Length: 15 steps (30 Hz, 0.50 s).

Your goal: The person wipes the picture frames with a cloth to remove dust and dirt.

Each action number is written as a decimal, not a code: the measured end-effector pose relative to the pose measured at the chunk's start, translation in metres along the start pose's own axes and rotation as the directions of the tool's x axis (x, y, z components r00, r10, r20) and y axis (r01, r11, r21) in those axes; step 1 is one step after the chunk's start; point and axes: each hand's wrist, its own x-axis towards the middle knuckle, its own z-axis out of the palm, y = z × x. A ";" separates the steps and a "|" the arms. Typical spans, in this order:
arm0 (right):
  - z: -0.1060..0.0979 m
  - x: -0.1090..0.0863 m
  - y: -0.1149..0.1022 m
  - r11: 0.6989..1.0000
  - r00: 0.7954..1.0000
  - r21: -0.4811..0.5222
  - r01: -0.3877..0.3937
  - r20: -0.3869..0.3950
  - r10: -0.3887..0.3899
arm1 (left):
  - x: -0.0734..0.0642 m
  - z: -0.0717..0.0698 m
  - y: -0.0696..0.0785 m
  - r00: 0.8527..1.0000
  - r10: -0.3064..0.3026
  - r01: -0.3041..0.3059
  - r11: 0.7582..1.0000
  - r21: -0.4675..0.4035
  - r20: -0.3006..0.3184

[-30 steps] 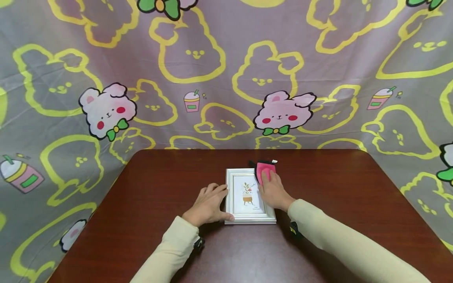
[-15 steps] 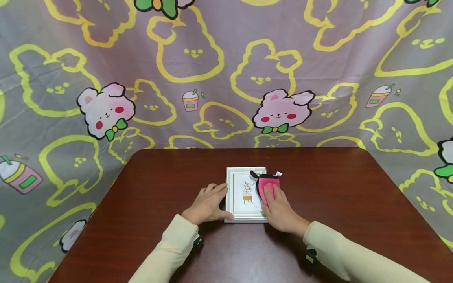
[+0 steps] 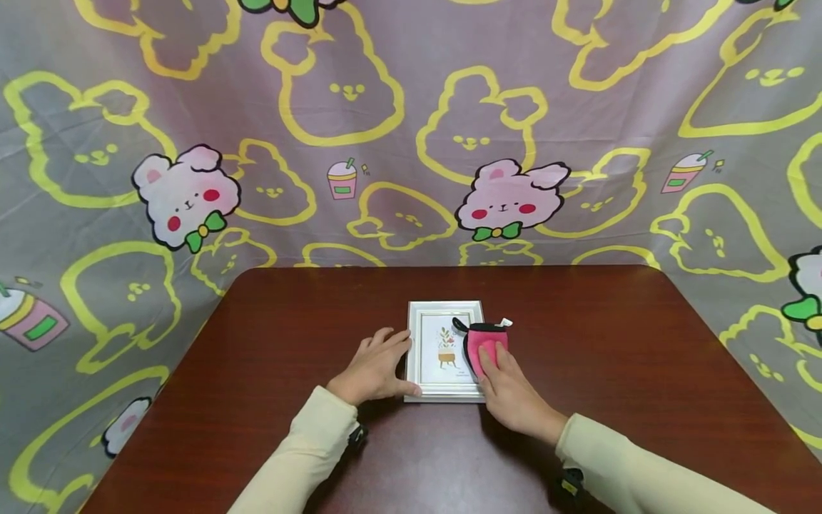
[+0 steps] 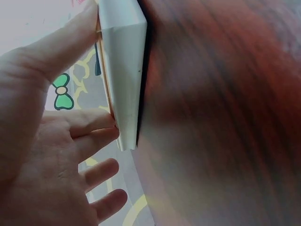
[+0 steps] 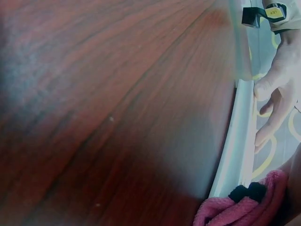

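A white picture frame [image 3: 443,389] lies on the table, its print of a potted plant facing up. My left hand [image 3: 375,368] rests at its left side, fingertips along the left edge and thumb at the near left corner. The left wrist view shows these fingertips against the frame's pale side [image 4: 123,80], the other fingers loose. With my right hand [image 3: 516,396] I hold a pink cloth [image 3: 481,339] with black trim over the frame's right part, fingers lying on top of it. Folds of this cloth [image 5: 225,212] bunch at the frame's edge in the right wrist view; my right thumb is hidden.
The dark red-brown wooden table [image 3: 308,321] extends around the frame on all sides. Behind it hangs a grey-pink curtain [image 3: 385,164] printed with yellow outlines and rabbits. Each wrist carries a small black device [image 3: 570,482] at the cuff.
My right hand and the cloth have moved from the frame's far right corner toward me along its right side, slowing lately. My left hand has stayed at the left edge.
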 end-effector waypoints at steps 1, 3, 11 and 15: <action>0.000 0.001 0.000 1.000 1.000 -0.008 0.007 -0.007 -0.008 | 0.000 -0.001 0.000 1.000 -0.002 0.002 1.000 0.006 0.003; 0.000 0.005 -0.001 1.000 1.000 -0.019 0.021 -0.022 -0.021 | 0.000 -0.002 0.000 1.000 0.001 -0.001 1.000 0.017 0.003; -0.001 0.033 0.006 0.998 1.000 -0.061 0.008 0.011 -0.008 | 0.000 -0.002 0.001 1.000 0.009 -0.009 1.000 0.007 0.017; -0.001 0.053 0.014 0.998 0.998 -0.059 -0.005 0.058 0.009 | -0.001 -0.003 0.003 0.999 0.002 -0.002 1.000 0.006 0.032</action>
